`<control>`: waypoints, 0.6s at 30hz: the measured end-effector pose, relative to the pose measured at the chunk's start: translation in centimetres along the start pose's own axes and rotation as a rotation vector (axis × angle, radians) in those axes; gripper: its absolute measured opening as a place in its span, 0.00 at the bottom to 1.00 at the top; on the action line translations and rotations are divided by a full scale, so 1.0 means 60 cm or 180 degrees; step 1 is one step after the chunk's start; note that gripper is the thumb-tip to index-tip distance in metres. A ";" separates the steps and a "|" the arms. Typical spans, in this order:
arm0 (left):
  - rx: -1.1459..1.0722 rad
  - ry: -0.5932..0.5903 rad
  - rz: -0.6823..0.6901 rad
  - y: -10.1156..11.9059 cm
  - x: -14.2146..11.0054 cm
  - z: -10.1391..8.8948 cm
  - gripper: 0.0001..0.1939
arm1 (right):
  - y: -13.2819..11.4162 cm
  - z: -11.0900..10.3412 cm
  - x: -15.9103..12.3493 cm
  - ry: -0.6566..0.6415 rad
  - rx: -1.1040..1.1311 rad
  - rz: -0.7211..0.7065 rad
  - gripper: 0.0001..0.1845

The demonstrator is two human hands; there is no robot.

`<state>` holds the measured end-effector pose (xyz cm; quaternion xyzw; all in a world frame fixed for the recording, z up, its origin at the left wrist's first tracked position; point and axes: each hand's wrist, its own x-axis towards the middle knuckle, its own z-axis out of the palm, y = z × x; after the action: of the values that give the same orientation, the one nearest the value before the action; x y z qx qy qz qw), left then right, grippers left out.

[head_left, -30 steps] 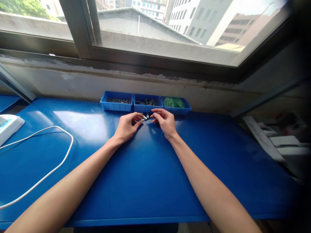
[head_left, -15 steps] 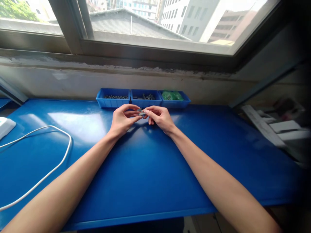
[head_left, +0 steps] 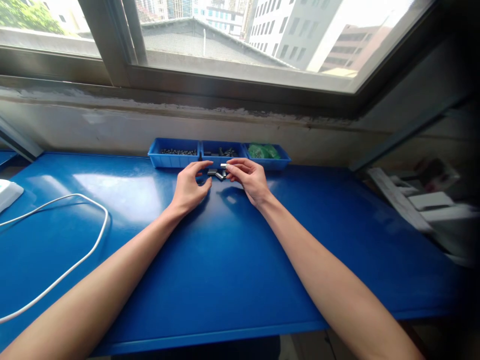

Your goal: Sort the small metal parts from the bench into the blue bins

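Here, a small pale piece (head_left: 223, 165), too tiny to identify surely, is pinched by the right hand (head_left: 252, 181) near loose parts (head_left: 219, 176) on the bench (head_left: 225, 280); a slack pinch could drop it among them. The left hand (head_left: 189, 186) gapes beside these, holding nothing.

White cable (head_left: 107, 216) at left, window frame (head_left: 240, 89) behind, blurred pale objects (head_left: 431, 201), perhaps boxes, right.

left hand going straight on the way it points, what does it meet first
Probably the nearest small dark piece on the blue table, near its fingers; depth is hard to judge.
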<state>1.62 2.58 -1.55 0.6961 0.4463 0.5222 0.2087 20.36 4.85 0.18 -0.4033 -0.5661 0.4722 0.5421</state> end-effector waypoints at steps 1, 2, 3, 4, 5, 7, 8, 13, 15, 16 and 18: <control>0.0229 -0.0057 0.0031 -0.002 0.000 0.001 0.22 | 0.000 -0.001 0.005 0.0119 0.0066 -0.0026 0.18; 0.0428 -0.0141 0.0072 -0.004 0.000 0.002 0.22 | 0.001 -0.002 0.009 0.0198 0.0104 -0.0028 0.20; 0.0607 -0.0236 0.0125 -0.006 -0.001 0.004 0.22 | 0.001 -0.003 0.012 0.0233 0.0115 -0.0008 0.21; 0.0766 -0.0329 0.0190 -0.007 -0.001 0.006 0.21 | 0.002 -0.003 0.015 0.0221 0.0112 0.0027 0.23; 0.0899 -0.0425 0.0254 -0.009 -0.002 0.008 0.21 | 0.003 -0.004 0.016 0.0179 0.0109 0.0064 0.25; 0.1096 -0.0633 0.0346 -0.009 -0.004 0.011 0.22 | 0.005 -0.005 0.015 0.0081 0.0125 0.0104 0.27; 0.1174 -0.0737 0.0364 -0.008 -0.005 0.012 0.23 | 0.006 -0.006 0.014 0.0040 0.0136 0.0103 0.27; 0.1512 -0.1045 0.0308 0.004 -0.010 0.014 0.23 | 0.008 -0.008 0.003 -0.0062 -0.0064 -0.0041 0.21; 0.1609 -0.1045 0.0328 0.008 -0.011 0.013 0.22 | 0.009 -0.009 -0.001 -0.0023 -0.0497 -0.0263 0.17; 0.1639 -0.1030 0.0352 0.010 -0.011 0.013 0.22 | 0.010 -0.009 -0.003 0.0016 -0.0840 -0.0447 0.14; 0.1659 -0.0983 0.0397 0.011 -0.012 0.012 0.21 | 0.012 -0.010 -0.007 0.0044 -0.1638 -0.0910 0.11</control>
<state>2.51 1.77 -1.68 0.8233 0.4846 0.2900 0.0560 20.97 4.66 -0.61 -0.4469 -0.7146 0.2292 0.4869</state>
